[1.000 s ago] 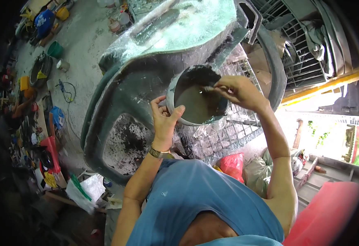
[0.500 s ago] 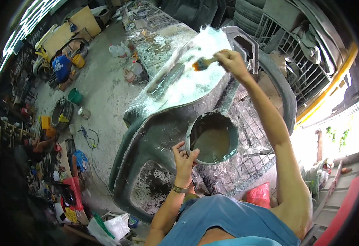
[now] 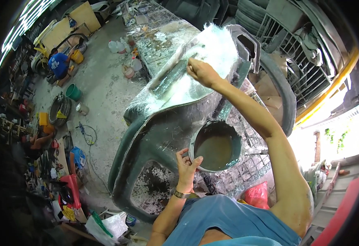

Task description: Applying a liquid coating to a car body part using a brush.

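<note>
My left hand (image 3: 186, 165) grips the rim of a round bucket (image 3: 198, 164) holding murky brownish liquid, tilted so that its inside shows. Above the far part of a large dark moulded shell (image 3: 154, 133), my right hand (image 3: 203, 72) is closed; the brush seen in it a moment ago is mostly hidden by the fist. White fibreglass matting (image 3: 218, 45) covers that part of the shell, with loose strands fringing its edges. Beside my right hand, a long darker wet-looking strip (image 3: 167, 82) runs through the matting.
A splattered workbench (image 3: 163, 37) reaches away behind the shell, with plastic jugs (image 3: 113, 46) on the floor to its left. A person in a blue shirt (image 3: 59, 65) crouches far left, near a green bucket (image 3: 73, 92). A cable (image 3: 92, 135) lies on the floor.
My right hand has swung left and slightly down over the matting, and the brush has passed out of sight behind it. The bucket in my left hand has shifted slightly right and down.
</note>
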The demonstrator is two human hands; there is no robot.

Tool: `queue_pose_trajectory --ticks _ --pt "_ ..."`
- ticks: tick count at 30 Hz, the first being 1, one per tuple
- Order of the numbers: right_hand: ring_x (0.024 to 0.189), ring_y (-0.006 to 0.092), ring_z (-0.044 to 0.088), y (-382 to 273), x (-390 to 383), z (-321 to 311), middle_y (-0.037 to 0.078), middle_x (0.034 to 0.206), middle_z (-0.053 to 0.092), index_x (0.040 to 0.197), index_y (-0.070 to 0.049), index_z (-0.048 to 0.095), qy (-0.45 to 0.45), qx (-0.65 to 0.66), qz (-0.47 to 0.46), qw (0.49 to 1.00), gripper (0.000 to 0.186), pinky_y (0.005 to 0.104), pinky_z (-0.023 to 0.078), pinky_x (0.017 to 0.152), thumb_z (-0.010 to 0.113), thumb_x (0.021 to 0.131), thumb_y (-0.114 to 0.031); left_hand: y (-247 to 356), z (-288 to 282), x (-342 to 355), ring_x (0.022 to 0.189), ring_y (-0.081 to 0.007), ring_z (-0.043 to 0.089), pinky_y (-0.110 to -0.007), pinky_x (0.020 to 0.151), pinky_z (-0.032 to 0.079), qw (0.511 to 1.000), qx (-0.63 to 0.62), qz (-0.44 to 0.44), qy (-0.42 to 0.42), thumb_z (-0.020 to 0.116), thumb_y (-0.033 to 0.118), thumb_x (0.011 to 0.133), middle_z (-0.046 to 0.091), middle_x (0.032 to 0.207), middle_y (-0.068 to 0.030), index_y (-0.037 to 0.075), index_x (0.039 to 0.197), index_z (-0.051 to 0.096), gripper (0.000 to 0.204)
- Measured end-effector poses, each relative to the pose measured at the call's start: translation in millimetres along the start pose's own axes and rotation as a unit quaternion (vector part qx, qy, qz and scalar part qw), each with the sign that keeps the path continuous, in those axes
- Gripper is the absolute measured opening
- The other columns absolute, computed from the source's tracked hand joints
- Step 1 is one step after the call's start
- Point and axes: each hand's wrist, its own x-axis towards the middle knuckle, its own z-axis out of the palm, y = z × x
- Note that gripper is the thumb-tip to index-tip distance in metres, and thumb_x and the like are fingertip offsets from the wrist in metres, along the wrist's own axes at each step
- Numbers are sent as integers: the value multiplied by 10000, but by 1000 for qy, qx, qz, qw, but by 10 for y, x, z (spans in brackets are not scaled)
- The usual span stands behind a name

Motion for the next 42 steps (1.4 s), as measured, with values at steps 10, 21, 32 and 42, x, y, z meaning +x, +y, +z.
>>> queue_pose_trajectory --ticks 10,21,32,42 --pt "772 361 619 34 269 -664 187 801 624 949 -32 525 23 72 -18 997 129 411 483 703 557 926 -155 -32 -11 -29 813 -99 593 -206 605 518 999 -34 6 -4 725 183 805 570 968 -71 72 1281 321 633" --pt "698 349 584 -240 -181 -274 187 764 590 922 -32 501 6 12 -34 999 210 424 452 628 532 961 -235 -100 -63 -84 822 -88 567 -223 597 494 999 20 -27 2 747 208 800 540 947 -22 133 1289 347 636" --pt "537 69 475 -241 -1691 -2162 -1 608 540 733 -35 583 97 293 86 947 273 254 368 472 592 930 -224 -68 71 -369 970 -181 595 -325 731 525 989 126 65 28 616 327 872 567 1137 -38 155 1225 436 433" --pt "493 53 472 -384 -3231 -2139 6 635 581 875 -8 645 121 391 193 892 264 226 377 454 604 945 -259 -690 163 -938 987 -170 582 -319 705 505 992 41 64 98 623 376 860 567 1205 -54 144 1252 474 480"
